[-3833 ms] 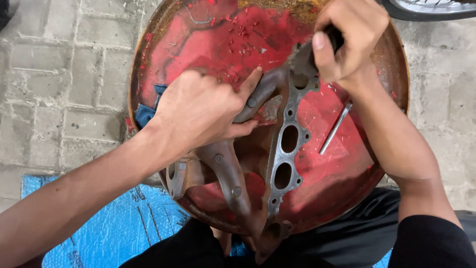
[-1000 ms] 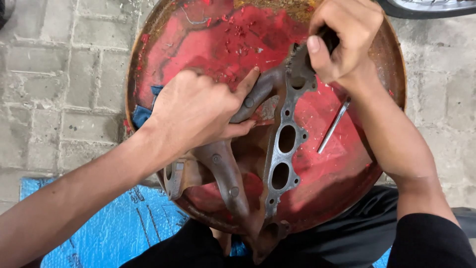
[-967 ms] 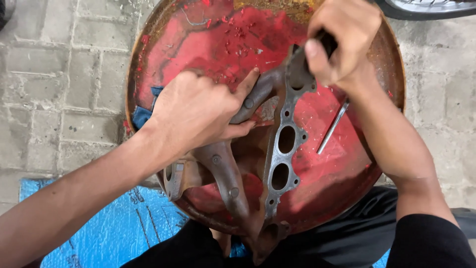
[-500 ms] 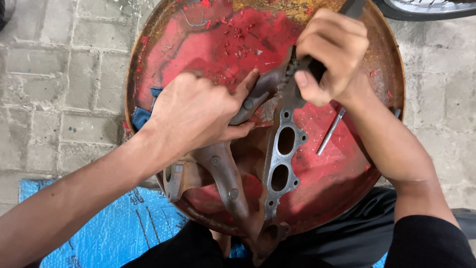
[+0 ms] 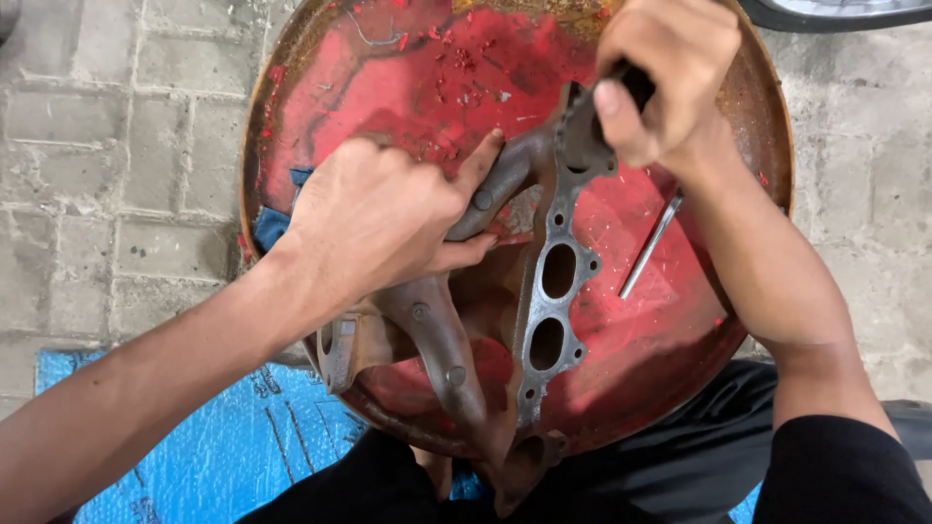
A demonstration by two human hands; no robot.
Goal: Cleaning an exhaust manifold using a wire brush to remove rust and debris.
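Note:
A rusty cast-iron exhaust manifold (image 5: 456,349) with curved pipes and a flat flange (image 5: 555,291) pierced by oval ports lies in a round red, rusted metal pan (image 5: 670,340). My left hand (image 5: 379,218) grips the manifold's upper pipes, thumb stretched along one pipe. My right hand (image 5: 665,73) is closed around a dark-handled tool (image 5: 636,82) pressed against the flange's top end; the tool's tip is hidden by my fingers.
A thin metal rod (image 5: 650,245) lies loose in the pan to the right of the flange. A blue cloth (image 5: 272,228) pokes out under my left wrist. A blue sheet (image 5: 194,456) covers the paved floor at lower left. A tyre edge (image 5: 835,12) shows at top right.
My right hand slid down the flange and has come back up to its top end, a scraping stroke. My left hand and the manifold have stayed put.

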